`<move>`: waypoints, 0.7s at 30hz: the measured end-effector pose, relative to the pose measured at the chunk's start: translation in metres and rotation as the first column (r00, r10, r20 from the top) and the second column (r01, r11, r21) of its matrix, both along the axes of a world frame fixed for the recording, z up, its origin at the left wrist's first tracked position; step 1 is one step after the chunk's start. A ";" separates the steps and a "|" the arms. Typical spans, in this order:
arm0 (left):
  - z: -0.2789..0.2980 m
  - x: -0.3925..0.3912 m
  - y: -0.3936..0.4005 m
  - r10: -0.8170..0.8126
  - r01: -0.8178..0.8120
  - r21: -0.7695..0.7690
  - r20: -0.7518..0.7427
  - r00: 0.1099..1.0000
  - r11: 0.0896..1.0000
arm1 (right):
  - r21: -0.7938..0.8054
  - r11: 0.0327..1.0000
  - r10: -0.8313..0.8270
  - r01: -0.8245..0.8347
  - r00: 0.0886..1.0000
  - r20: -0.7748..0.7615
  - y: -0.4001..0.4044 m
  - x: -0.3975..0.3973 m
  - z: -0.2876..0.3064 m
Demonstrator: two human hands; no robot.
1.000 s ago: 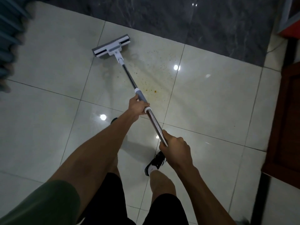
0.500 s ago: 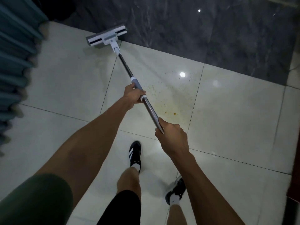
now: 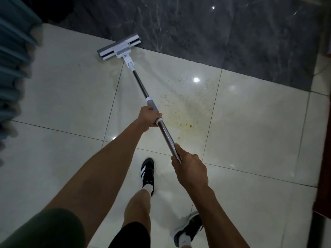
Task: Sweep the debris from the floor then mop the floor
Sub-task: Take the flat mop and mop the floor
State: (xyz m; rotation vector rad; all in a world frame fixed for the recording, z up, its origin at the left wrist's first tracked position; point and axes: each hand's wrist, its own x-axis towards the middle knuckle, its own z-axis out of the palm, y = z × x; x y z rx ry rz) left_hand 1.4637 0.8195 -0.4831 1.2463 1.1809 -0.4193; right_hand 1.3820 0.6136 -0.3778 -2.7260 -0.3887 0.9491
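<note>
1. The mop [image 3: 143, 90] slants across the pale floor tiles [image 3: 250, 122], its flat grey-and-white head [image 3: 118, 49] lying at the edge of the dark marble strip [image 3: 215, 33].
2. The left hand [image 3: 149, 117] grips the grey sleeve midway down the handle, fingers curled round it.
3. The right hand [image 3: 189, 168] holds the handle's near end, fingers wrapped tight together round the metal.
4. Yellowish-brown spots [image 3: 184, 111] speckle the tile just right of the handle, short of the marble strip.
5. A black striped shoe [image 3: 148, 173] stands below the handle; another shoe [image 3: 189, 230] is nearer the person.
6. Blue-grey slats [image 3: 14, 59] run far left of the mop head.
</note>
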 end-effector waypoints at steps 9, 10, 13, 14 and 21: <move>0.000 -0.040 -0.121 -0.018 0.025 0.064 -0.100 0.995 0.998 | 0.063 0.998 -0.009 0.014 0.997 -0.078 -0.119 -0.037 0.001; -0.001 -0.047 -0.139 -0.026 0.032 0.062 -0.097 0.995 0.998 | 0.073 0.997 -0.007 0.013 0.996 -0.091 -0.138 -0.042 0.000; -0.007 -0.066 -0.193 -0.070 0.074 0.064 -0.060 0.996 0.995 | 0.112 0.994 0.013 0.002 0.991 -0.132 -0.197 -0.057 -0.004; -0.008 -0.072 -0.212 -0.072 0.076 0.074 -0.052 0.996 0.994 | 0.119 0.993 0.024 -0.007 0.990 -0.140 -0.218 -0.060 -0.006; -0.017 -0.111 -0.381 -0.053 0.060 0.080 -0.089 0.995 0.995 | 0.117 0.993 0.031 -0.006 0.977 -0.212 -0.392 -0.081 -0.008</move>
